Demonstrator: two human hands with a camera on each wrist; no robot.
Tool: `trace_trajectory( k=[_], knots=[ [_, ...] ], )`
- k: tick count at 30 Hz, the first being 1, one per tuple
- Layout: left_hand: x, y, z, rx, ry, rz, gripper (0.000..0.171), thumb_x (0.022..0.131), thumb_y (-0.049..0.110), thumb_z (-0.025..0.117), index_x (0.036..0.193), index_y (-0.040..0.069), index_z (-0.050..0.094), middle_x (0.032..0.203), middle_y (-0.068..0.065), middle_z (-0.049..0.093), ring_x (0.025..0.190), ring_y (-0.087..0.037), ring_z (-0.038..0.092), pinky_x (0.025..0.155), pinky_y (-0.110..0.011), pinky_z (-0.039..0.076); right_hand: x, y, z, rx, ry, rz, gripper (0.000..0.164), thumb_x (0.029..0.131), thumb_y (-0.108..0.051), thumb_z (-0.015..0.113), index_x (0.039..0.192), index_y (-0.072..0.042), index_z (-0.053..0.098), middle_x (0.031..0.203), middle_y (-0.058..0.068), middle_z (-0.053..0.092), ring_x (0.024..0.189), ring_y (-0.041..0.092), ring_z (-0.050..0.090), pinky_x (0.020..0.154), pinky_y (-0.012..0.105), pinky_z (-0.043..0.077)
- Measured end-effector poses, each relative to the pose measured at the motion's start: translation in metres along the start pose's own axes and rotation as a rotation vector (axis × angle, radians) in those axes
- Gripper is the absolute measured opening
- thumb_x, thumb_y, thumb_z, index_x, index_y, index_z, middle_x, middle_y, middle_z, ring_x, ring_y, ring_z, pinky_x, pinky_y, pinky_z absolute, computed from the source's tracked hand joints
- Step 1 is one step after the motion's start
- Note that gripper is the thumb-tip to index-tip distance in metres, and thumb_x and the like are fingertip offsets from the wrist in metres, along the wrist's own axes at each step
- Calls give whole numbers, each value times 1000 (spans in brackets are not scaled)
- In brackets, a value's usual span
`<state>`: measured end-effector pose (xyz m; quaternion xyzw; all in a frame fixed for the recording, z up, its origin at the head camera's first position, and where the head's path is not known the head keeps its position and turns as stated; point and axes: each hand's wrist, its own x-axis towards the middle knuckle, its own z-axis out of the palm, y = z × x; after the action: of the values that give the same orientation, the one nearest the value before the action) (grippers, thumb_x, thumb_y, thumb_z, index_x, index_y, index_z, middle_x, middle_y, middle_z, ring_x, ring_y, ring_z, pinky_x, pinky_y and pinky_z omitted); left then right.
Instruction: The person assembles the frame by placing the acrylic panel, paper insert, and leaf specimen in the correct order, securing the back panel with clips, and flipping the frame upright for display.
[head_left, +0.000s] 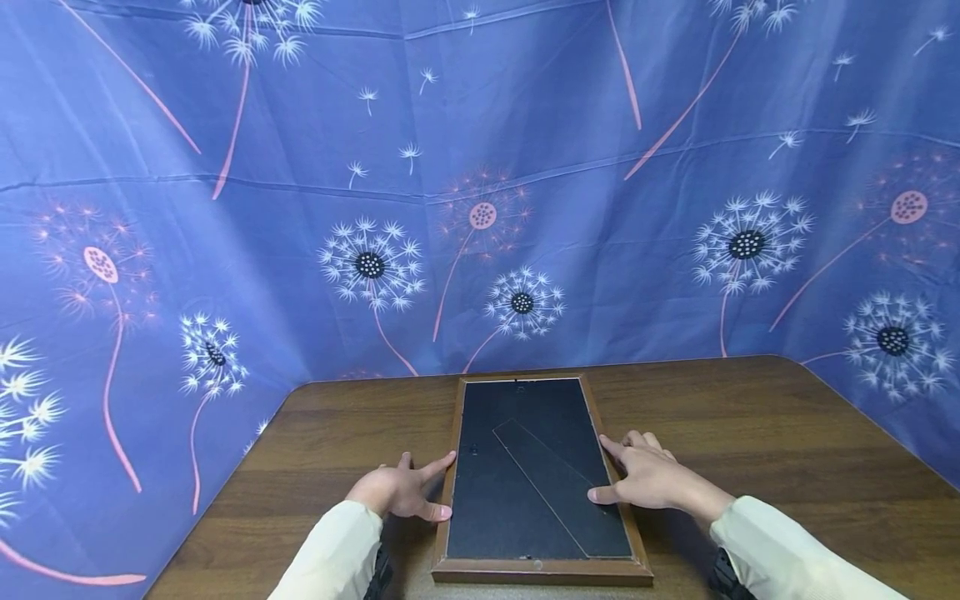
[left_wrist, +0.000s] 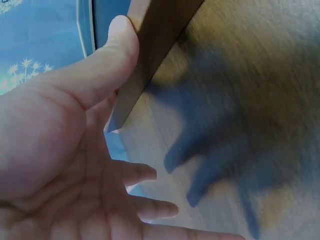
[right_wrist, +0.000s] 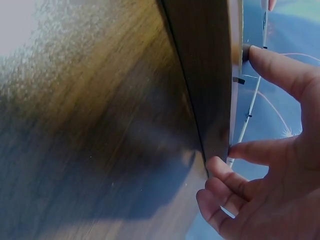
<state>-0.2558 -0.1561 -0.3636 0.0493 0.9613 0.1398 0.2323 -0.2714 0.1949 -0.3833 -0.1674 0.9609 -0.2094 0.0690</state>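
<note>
A wooden picture frame (head_left: 543,569) lies on the table with its black backing board (head_left: 487,517) facing up. An angled easel flap (head_left: 551,475) is outlined on that board. My left hand (head_left: 402,489) touches the frame's left side with thumb and index finger, its other fingers spread out over the table. In the left wrist view the left thumb (left_wrist: 117,42) lies against the frame's side (left_wrist: 150,45). On the opposite side, my right hand (head_left: 651,472) has its thumb on the backing board and its index finger at the frame's right edge.
The brown wood-grain table (head_left: 750,417) extends to both sides of the frame. Behind and beside it hangs a blue cloth (head_left: 600,233) printed with dandelions. Small dark tabs (right_wrist: 240,80) show along the frame's inner edge in the right wrist view.
</note>
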Motion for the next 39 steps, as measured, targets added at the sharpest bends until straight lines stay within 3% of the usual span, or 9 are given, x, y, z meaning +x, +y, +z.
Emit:
trace_trajectory(
  k=[7,14,24,39],
  knots=[
    [5,1,3,-40,-17,51,86,91,42,75,161,26,27,157,-36,23,138,-58,35,101,-65,43,-3,5,-6,28,-29,21,97,81,-49,81,151,6,41,138,39,43,123,55,40,96,73,33],
    [8,9,3,-73,-32,57,85,92,39,74,161,25,27,158,-36,23,140,-60,31,105,-67,36,-2,13,-9,37,-34,32,97,83,-48,80,152,6,40,138,43,40,122,58,38,96,75,32],
    [8,13,2,-117,-37,50,83,91,35,76,160,24,31,158,-33,25,141,-60,28,103,-68,38,-1,8,-9,34,-6,55,99,78,-45,84,150,8,41,133,35,48,119,49,43,96,71,36],
    [8,12,4,-78,-18,64,83,91,37,76,159,23,31,156,-32,29,140,-58,31,105,-69,35,1,2,-7,54,6,82,101,74,-39,86,149,10,41,129,29,50,113,42,43,95,62,40]
  ],
)
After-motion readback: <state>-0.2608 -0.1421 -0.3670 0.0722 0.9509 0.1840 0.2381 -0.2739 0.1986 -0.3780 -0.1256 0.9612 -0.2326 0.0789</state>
